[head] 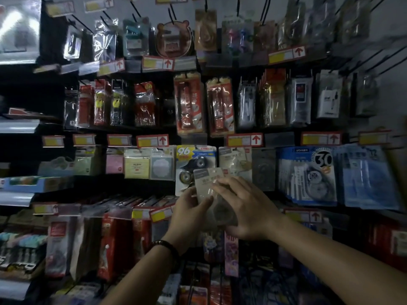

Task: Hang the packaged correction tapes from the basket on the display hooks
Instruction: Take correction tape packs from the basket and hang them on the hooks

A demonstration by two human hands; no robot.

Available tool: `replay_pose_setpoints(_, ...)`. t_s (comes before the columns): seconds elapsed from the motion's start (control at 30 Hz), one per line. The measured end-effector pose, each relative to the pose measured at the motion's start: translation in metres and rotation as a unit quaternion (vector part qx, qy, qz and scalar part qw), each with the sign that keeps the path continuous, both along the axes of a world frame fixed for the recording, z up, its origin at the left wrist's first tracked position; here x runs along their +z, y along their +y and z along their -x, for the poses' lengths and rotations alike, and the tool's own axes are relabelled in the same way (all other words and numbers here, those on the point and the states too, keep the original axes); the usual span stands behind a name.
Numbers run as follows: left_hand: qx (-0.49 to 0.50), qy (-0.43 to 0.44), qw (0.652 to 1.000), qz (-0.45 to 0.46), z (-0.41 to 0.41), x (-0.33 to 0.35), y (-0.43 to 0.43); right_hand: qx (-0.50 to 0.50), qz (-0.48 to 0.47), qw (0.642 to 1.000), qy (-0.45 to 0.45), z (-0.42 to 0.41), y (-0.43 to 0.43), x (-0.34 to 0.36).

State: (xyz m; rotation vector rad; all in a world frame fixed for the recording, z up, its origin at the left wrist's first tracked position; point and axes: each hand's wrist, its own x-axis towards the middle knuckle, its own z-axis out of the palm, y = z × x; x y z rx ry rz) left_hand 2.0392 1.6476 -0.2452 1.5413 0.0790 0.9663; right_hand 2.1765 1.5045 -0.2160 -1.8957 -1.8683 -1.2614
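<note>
Grey-carded correction tape pack (207, 183), count one, is held before the display. Left hand (189, 213) grips its 8 o'clock edge; right hand (245, 208) clasps its 4 o'clock side. One matching pack (235, 160) hangs at 1 o'clock, one blue pack (193, 159) at 11 o'clock.

Arms raised fwd; L hand (189, 213) + R hand (246, 208) hold pack (204, 179).

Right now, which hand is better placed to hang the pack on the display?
Probably the right hand: its fingertips lie near the top of the pack, beside the matching hung packs. The left hand grips lower down.
</note>
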Motion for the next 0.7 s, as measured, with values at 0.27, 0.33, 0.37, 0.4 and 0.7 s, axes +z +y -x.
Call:
replay_pose_setpoints(0.27, 0.066, 0.053, 0.992, -0.095, -0.014, 0.003, -0.002, -0.083, -0.064, 0.992, 0.067, -0.033, -0.010, 0.005)
replay_pose_setpoints(0.33, 0.077, 0.066, 0.986, -0.130, -0.014, 0.004, -0.002, -0.103, -0.075, 0.990, 0.061, -0.039, -0.008, 0.008)
replay_pose_setpoints(0.37, 0.083, 0.073, 0.983, -0.147, -0.014, 0.004, -0.003, -0.108, -0.081, 0.990, 0.050, -0.042, -0.007, 0.010)
replay_pose_setpoints(0.4, 0.089, 0.081, 0.979, -0.163, -0.014, 0.003, -0.002, -0.112, -0.087, 0.989, 0.038, -0.045, -0.005, 0.012)
replay_pose_setpoints(0.7, 0.083, 0.113, 0.978, -0.156, -0.014, 0.003, 0.006, -0.175, -0.090, 0.980, 0.021, -0.044, 0.008, 0.032)
